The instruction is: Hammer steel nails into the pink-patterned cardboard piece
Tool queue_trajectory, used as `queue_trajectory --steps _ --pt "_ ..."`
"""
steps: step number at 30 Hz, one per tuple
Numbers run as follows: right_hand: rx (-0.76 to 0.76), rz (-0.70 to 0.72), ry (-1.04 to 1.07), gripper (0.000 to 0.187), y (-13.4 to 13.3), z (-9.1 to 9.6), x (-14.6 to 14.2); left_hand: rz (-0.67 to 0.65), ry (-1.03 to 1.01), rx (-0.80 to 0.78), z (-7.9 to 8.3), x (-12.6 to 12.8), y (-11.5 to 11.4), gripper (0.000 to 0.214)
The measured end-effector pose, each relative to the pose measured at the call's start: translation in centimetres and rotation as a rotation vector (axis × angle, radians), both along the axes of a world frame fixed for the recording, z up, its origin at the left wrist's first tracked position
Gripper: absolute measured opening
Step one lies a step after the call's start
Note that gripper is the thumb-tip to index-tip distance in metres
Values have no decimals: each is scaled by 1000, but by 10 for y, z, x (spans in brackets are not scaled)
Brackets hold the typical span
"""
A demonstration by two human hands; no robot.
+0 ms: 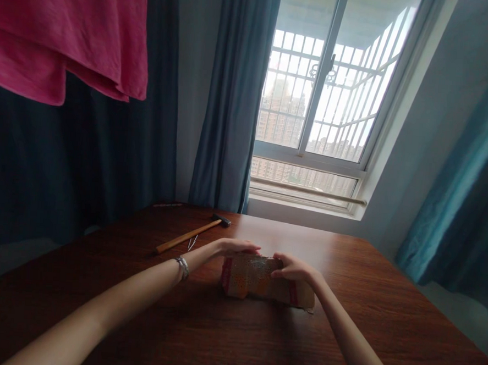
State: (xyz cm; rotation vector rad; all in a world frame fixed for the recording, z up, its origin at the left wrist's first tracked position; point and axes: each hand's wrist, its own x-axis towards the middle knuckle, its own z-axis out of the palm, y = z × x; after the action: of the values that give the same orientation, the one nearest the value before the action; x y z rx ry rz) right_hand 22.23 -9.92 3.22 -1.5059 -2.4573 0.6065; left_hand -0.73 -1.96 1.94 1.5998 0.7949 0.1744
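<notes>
A worn brown cardboard box (258,280) with reddish ends and a speckled, partly orange near face is in front of me over the brown table. My left hand (240,247) lies along its top left edge, fingers stretched out to the right; their far sides are hidden. On the upper right, my right hand (292,267) grips the box, fingers over the top and thumb against the near face. A silvery bracelet (182,267) is around my left wrist. I cannot tell whether the box's underside fully touches the table.
A hammer (191,234) with a wooden handle lies beyond my left forearm, a thin metal item (192,242) beside it. The wooden table (144,319) reaches toward a barred window (315,99). Blue curtains (231,121) hang behind, and a pink cloth (92,30) hangs upper left.
</notes>
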Motion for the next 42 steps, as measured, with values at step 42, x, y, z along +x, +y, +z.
queue_trajectory --steps 42 --pt "495 -494 -197 37 -20 -73 -27 364 486 1195 -48 32 -50 39"
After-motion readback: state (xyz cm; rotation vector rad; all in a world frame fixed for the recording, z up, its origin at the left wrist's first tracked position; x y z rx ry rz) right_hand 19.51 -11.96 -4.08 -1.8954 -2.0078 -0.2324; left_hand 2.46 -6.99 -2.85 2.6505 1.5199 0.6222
